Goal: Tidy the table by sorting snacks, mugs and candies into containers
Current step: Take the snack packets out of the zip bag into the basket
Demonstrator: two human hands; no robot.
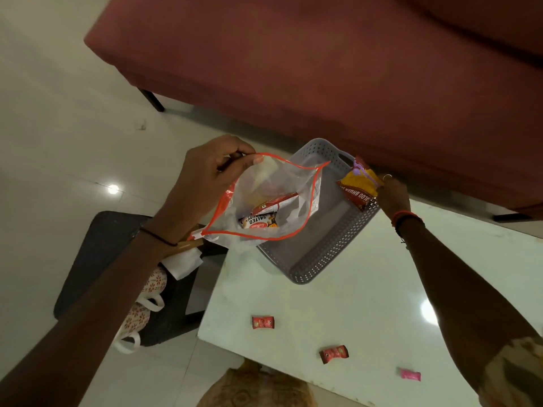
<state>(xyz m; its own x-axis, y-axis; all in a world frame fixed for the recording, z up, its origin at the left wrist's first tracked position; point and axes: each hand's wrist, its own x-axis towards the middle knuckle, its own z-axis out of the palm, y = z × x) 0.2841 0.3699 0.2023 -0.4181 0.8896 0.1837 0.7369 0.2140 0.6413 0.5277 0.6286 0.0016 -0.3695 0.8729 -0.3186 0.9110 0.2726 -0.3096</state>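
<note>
My left hand [210,168] pinches the rim of a clear zip bag [305,198] with a red seal, held wide above the table's far left corner. Inside lie snack packets, one a salted-peanut packet [258,221]. My right hand [392,192] grips a red and yellow bhujia snack packet [357,188] over the far right edge of a grey perforated basket [323,251]. Two red candies [263,322] [333,353] and a pink candy [410,375] lie on the white table [367,318] near its front.
A maroon sofa [323,69] runs along the far side of the table. A dark stool [105,259] on the left carries a white paper [183,264] and a patterned cloth bag [141,306]. Pale tiled floor [58,127] spreads to the left.
</note>
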